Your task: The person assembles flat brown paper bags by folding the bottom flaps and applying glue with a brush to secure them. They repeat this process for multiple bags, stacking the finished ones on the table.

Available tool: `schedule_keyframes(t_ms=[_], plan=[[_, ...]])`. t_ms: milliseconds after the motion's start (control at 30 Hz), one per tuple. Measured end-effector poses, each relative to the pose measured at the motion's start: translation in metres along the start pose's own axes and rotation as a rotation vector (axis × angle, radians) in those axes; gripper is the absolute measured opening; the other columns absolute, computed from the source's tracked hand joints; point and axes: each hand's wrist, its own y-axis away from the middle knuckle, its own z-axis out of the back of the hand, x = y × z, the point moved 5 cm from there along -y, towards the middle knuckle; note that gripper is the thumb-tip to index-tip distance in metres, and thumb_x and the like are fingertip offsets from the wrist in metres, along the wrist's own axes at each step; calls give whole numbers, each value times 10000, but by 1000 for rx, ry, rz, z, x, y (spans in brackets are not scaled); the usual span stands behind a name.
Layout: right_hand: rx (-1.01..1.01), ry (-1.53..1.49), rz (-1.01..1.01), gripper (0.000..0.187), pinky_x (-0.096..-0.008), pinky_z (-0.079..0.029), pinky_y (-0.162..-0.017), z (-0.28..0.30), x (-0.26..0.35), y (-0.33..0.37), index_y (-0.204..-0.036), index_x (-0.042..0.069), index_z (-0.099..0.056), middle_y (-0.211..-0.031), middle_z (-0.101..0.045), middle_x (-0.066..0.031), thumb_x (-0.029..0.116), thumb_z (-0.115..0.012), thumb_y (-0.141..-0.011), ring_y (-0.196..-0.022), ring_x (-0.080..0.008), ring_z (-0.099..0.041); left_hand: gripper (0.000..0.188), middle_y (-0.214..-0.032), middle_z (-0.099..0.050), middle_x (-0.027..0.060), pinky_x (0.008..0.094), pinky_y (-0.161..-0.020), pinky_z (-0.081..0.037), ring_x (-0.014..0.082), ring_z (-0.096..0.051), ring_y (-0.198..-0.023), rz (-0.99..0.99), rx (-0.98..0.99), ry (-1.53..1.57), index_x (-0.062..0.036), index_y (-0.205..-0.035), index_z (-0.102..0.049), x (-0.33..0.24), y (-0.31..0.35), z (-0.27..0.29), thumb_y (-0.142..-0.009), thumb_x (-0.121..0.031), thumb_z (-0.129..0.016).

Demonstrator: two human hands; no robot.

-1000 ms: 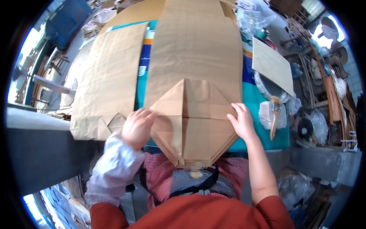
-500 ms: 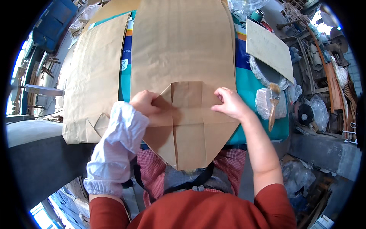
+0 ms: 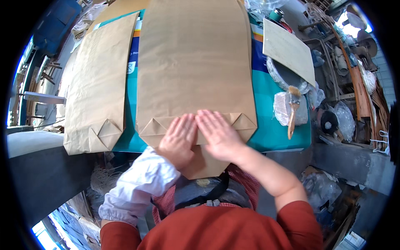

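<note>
A large brown paper bag [image 3: 193, 62] lies flat in front of me, on top of others like it. Its bottom flap [image 3: 152, 127] is folded up across the near end, with a triangular crease at each corner. My left hand [image 3: 177, 139] and my right hand [image 3: 218, 135] press flat on this folded strip, fingers stretched out and nearly meeting at the middle. Neither holds anything. Below the hands, another tapered paper flap [image 3: 204, 164] hangs over the near edge toward my lap.
To the left lies another stack of folded brown paper bags [image 3: 98, 79]. The teal covering [image 3: 266, 133] shows around the paper. On the right are a brush [image 3: 293, 110] on a plastic-wrapped block [image 3: 281, 109] and a round container [image 3: 278, 75] partly under a pale board [image 3: 288, 50].
Both hands have come together and moved down from the sides of the opened flap onto the strip. The upper flap now lies folded flat, with corner triangles showing.
</note>
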Motion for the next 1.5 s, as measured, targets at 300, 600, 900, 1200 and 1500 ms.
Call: schedule_keyframes(t_ms=[300,600,900,1200,1500], plan=[[-89,-117,-219,1122,-462,-165,-1186,-7,-41,44,-1484,-61,-161,-1532,-243,-248,565,-717,-737,-1436,-376,-222,1130,-1518,-257,276,443,-1187,-164,370,-218,-1441,247,-35,34,103,-1441,-260,52,32,4,-671,-581,-724],[-474,-777,-439,169,-345,-504,-809,8,-98,19,-1058,-11,-629,-985,-667,-162,51,-573,-912,-919,-297,-642,577,-1011,-655,171,376,-849,-511,337,-631,-957,291,-467,316,-6,-1180,-572,55,-32,41,-710,-236,-813],[-644,-598,-179,144,-360,-520,-677,52,-29,5,-922,59,-691,-844,-617,-92,76,-703,-780,-775,-266,-630,287,-805,-681,118,298,-674,-513,171,-645,-723,329,-378,861,21,-1046,-668,87,-17,28,-769,-51,-653],[-547,-707,-186,118,-457,-499,-600,16,40,-64,-736,21,-594,-704,-629,-166,111,-652,-787,-663,-360,-630,208,-800,-680,187,377,-700,-527,338,-667,-759,418,-241,615,-24,-880,-693,118,-74,23,-728,-109,-580],[-508,148,26,161,-409,-476,-833,85,-13,-71,-878,40,-634,-924,-573,-90,78,-651,-722,-951,-274,-543,293,-714,-651,74,302,-612,-502,143,-607,-685,370,122,784,10,-902,-656,105,-99,28,-696,-145,-794]])
